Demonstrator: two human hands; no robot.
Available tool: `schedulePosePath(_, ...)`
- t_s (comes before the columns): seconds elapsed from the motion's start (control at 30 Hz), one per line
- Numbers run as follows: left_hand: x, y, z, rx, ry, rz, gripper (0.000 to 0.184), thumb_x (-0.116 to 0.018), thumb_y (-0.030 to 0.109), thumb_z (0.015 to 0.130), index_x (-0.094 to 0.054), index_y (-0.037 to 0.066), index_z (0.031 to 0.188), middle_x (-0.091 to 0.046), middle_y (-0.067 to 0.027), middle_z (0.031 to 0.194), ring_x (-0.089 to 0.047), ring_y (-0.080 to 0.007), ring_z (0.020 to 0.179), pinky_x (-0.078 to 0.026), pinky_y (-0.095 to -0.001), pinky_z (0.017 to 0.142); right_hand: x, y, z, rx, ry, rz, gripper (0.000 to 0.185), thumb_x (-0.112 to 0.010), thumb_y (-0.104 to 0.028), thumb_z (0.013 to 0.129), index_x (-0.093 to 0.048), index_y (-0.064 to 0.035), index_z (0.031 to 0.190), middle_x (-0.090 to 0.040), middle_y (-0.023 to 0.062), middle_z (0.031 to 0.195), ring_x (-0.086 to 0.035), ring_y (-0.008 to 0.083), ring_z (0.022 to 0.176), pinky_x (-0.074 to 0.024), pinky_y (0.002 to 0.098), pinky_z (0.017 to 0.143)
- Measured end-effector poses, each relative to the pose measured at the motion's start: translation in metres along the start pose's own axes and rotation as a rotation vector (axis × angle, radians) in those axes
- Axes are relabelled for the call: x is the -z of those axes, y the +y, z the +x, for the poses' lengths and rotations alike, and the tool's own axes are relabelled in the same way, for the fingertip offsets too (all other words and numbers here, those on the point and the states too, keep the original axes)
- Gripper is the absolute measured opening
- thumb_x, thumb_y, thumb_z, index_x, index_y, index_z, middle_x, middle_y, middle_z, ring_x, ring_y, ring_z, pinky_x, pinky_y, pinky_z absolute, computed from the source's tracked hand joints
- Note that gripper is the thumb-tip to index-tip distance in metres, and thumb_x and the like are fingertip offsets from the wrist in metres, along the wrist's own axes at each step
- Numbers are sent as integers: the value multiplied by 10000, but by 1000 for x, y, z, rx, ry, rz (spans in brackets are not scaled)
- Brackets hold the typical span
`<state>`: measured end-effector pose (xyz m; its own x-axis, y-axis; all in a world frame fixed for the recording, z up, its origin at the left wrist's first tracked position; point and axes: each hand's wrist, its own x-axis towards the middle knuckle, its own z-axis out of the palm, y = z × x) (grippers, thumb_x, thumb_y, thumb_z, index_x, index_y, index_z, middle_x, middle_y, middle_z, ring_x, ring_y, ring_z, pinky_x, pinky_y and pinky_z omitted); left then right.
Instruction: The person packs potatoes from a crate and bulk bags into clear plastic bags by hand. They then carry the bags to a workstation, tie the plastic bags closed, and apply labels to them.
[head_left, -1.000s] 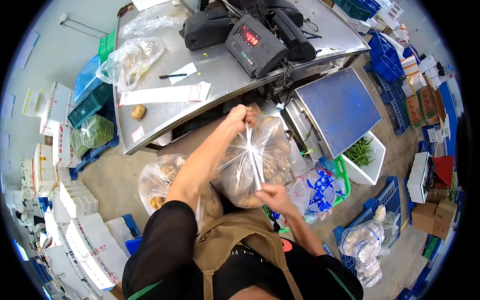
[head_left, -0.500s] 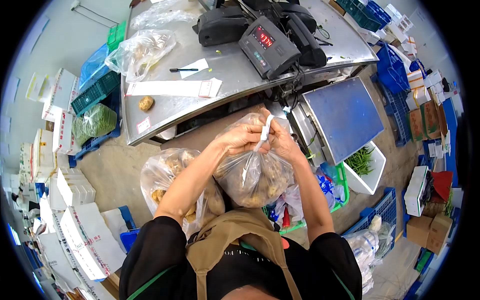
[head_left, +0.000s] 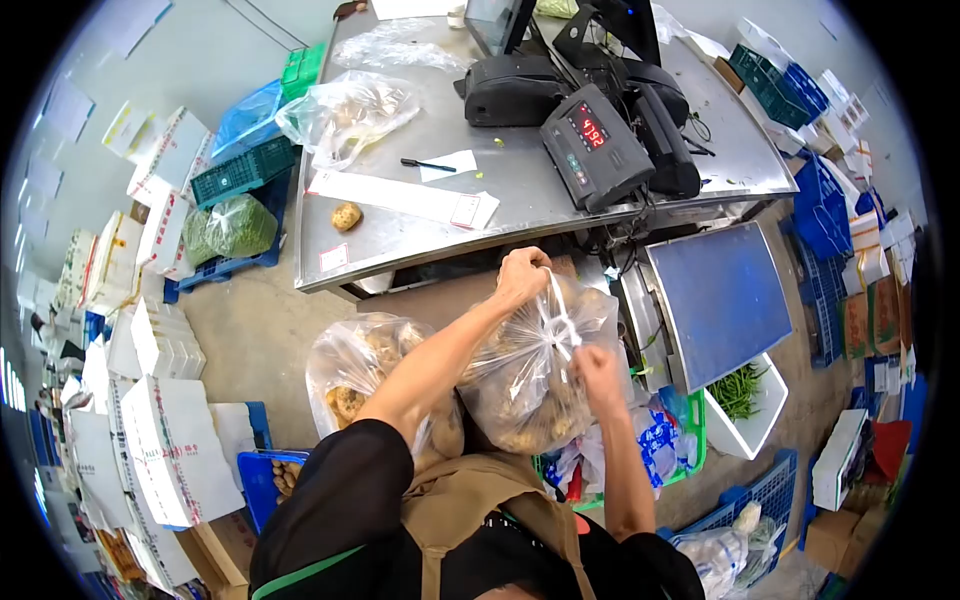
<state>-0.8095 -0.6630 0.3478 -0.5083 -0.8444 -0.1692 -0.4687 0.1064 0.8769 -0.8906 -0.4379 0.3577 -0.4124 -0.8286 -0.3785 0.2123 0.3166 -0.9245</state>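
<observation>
A clear plastic bag of potatoes (head_left: 530,395) stands in front of me, its neck drawn into a white knot with creases fanning out from it. My left hand (head_left: 524,276) is closed on one end of the knotted plastic, above the knot. Below and right of the knot, my right hand (head_left: 598,372) is a fist, slightly blurred, on the other end of the plastic. Beside this bag on the left, a second clear bag of potatoes (head_left: 345,375) is partly hidden by my left forearm.
A metal table (head_left: 400,235) ahead bears a scale display (head_left: 597,150), a pen (head_left: 428,165), a loose potato (head_left: 346,216) and plastic bags. The blue scale platform (head_left: 720,300) is at right, near a white box of green peppers (head_left: 750,430) and a green crate (head_left: 697,430).
My hands have moved apart: the left up and away, the right down toward me. The twisted bag neck is now a knot. The view has shifted, and the display reading has changed.
</observation>
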Motion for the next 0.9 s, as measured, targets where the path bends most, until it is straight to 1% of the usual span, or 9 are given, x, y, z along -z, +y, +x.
schedulePosePath(0.2, -48, -12, 37, 368, 224, 93, 204, -590, 163, 760, -744, 151, 893, -705, -140, 991, -672, -320, 961, -525, -403, 856, -36, 0, -51, 920, -181, -825, 279, -753, -180, 737, -525, -45, 648, -488, 88, 678, -521, 249, 764, -401, 366, 736)
schedulePosePath(0.37, -45, -16, 60, 521, 148, 33, 225, -591, 123, 749, -727, 57, 917, -699, -159, 1021, -663, -316, 1008, -525, -365, 843, -36, 2, -57, 868, -173, -910, 269, -746, -186, 733, -532, -45, 653, -542, 96, 742, -555, 284, 873, -395, 407, 822)
schedulePosePath(0.43, -22, -27, 68, 432, -189, -138, 132, -647, 95, 755, -723, 28, 839, -687, -119, 865, -647, -216, 694, -524, -357, 586, -40, 12, -58, 894, -108, -904, 262, -746, -182, 734, -539, -38, 662, -547, 96, 745, -559, 288, 899, -397, 411, 831)
schedulePosePath(0.47, 4, -35, 66, 329, -412, -284, 215, -680, 93, 812, -683, 23, 1016, -631, -69, 726, -539, -163, 537, -484, -336, 506, -37, 12, -63, 797, -149, -911, 179, -742, -103, 727, -584, -26, 764, -592, 126, 838, -567, 323, 955, -404, 428, 859)
schedulePosePath(0.5, 36, -28, 61, 271, -558, -149, 400, -713, 115, 806, -612, 27, 1182, -658, -81, 854, -584, -168, 640, -511, -307, 560, -40, 8, -71, 788, -76, -884, 204, -732, -89, 737, -609, -8, 878, -604, 161, 935, -558, 346, 1011, -401, 436, 899)
schedulePosePath(0.57, 109, -10, 29, 44, -681, 63, 578, -766, 212, 763, -558, 31, 1271, -667, -102, 1035, -629, -225, 859, -523, -340, 790, -43, 15, -81, 750, 63, -867, 355, -711, -59, 754, -608, 21, 1084, -591, 223, 1106, -534, 388, 1098, -397, 442, 962)
schedulePosePath(0.7, 237, -15, -38, -116, -492, 280, 588, -764, 273, 744, -579, 12, 1237, -686, -76, 990, -627, -197, 860, -500, -304, 795, -74, 2, -105, 664, 248, -850, 446, -698, -36, 762, -570, 43, 1182, -538, 265, 1209, -516, 424, 1120, -417, 437, 962)
schedulePosePath(0.8, 296, -40, -107, -65, -428, 257, 565, -795, 243, 727, -596, -2, 1195, -677, -82, 888, -621, -156, 834, -494, -302, 752, -107, -10, -120, 847, -96, -804, 370, -727, -66, 746, -602, 29, 1081, -587, 205, 1068, -545, 391, 1035, -421, 455, 907)
schedulePosePath(0.9, 306, -76, -170, -155, -523, 317, 671, -840, 330, 667, -591, 51, 1224, -620, -170, 1183, -581, -261, 1113, -462, -389, 978, -160, -11, -138, 945, -469, -692, 330, -765, -128, 724, -614, 21, 977, -599, 165, 995, -566, 364, 954, -433, 429, 863)
